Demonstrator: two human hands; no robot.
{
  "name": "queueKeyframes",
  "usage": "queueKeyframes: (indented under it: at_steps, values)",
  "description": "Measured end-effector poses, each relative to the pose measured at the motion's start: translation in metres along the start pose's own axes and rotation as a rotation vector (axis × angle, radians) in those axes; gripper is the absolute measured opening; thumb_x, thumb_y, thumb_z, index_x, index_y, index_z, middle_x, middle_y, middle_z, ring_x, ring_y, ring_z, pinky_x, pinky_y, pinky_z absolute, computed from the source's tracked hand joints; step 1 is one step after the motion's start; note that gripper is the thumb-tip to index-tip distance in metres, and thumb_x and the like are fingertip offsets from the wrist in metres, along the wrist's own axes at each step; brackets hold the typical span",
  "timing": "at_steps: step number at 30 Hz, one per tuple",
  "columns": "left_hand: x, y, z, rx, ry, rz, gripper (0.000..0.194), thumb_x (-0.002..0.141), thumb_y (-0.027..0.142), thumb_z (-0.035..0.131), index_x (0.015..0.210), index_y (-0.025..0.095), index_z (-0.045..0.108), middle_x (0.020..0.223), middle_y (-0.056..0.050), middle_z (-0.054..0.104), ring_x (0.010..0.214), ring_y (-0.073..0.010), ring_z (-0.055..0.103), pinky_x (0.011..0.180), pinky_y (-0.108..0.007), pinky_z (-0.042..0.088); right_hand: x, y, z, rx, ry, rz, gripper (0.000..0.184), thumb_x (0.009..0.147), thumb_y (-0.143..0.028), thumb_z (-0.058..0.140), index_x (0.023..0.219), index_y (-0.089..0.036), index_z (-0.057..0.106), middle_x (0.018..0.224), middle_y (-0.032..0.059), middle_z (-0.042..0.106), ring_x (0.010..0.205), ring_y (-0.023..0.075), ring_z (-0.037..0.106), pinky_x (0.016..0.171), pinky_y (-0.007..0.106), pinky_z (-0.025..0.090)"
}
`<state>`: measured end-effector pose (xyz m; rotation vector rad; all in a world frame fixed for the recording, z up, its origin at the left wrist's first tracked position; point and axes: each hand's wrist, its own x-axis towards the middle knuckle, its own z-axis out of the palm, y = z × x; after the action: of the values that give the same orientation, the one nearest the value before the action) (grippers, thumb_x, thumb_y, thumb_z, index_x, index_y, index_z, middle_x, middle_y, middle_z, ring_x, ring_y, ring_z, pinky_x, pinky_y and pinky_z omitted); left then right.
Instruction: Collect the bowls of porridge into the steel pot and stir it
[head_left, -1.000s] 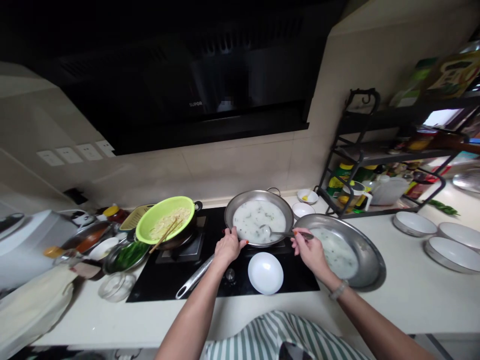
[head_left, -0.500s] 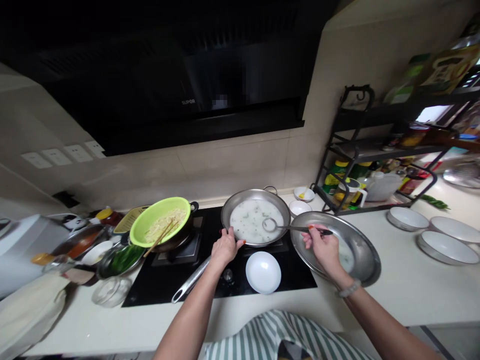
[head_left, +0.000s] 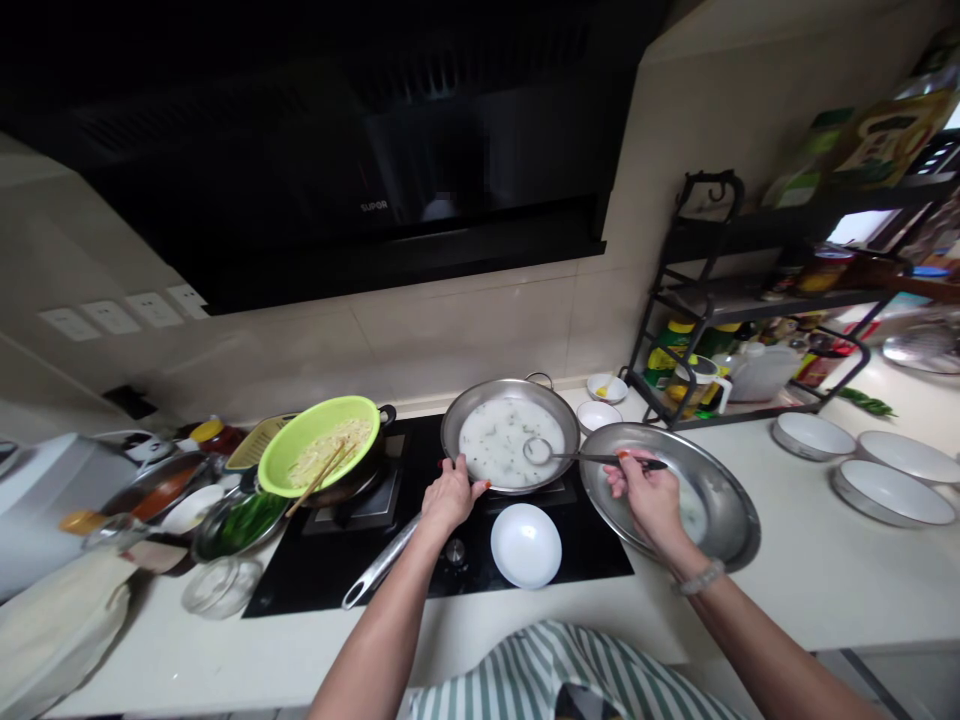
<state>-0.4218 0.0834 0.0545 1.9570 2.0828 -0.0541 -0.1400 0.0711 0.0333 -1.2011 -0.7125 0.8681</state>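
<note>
My left hand [head_left: 448, 497] grips the near rim of a steel pan [head_left: 480, 408] that holds a white soupy liquid with green bits. My right hand [head_left: 649, 495] is closed on the dark handle of a metal ladle [head_left: 570, 455], whose bowl hangs full just above the liquid at the pan's right side. Under my right hand lies a wide steel basin [head_left: 724, 500] with some of the same white liquid. An empty white bowl [head_left: 526, 544] rests on the black cooktop [head_left: 322, 580] in front of the pan.
A green colander of noodles with chopsticks [head_left: 319, 453] sits on a pot at the left. Further left are greens, small dishes and a glass jar [head_left: 220, 585]. A black rack [head_left: 750, 330] of bottles stands at the right, with white plates [head_left: 892, 490] beyond. A long steel handle [head_left: 379, 563] lies beside my left forearm.
The ladle rose out of the liquid and my right hand drew back toward the basin in the first half second; since then almost nothing moved.
</note>
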Motion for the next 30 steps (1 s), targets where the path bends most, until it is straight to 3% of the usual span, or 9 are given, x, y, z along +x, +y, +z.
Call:
queueKeyframes:
  at_steps: [9,30]
  values:
    - [-0.001,0.001,-0.002,0.019,-0.018,-0.004,0.061,0.091,0.053,0.039,0.141,0.020,0.032,0.134,-0.019,0.045,0.107,-0.0305,0.062,0.080,-0.038,0.048,-0.003,-0.006,0.000,-0.080,-0.015,-0.033,0.037,0.069,-0.053,0.069,0.081,-0.022,0.054,0.049,0.0014,0.060,0.045,0.0207,0.061,0.036,0.028,0.044]
    - [0.002,-0.001,0.002,0.030,0.000,0.008,0.061,0.090,0.053,0.040,0.140,0.019,0.032,0.132,-0.018,0.047,0.105,-0.0303,0.063,0.079,-0.038,0.049,-0.004,-0.011,-0.003,0.015,0.023,0.015,0.031,0.065,-0.044,0.073,0.079,-0.022,0.056,0.052,0.0028,0.063,0.044,0.0189,0.058,0.034,0.027,0.043]
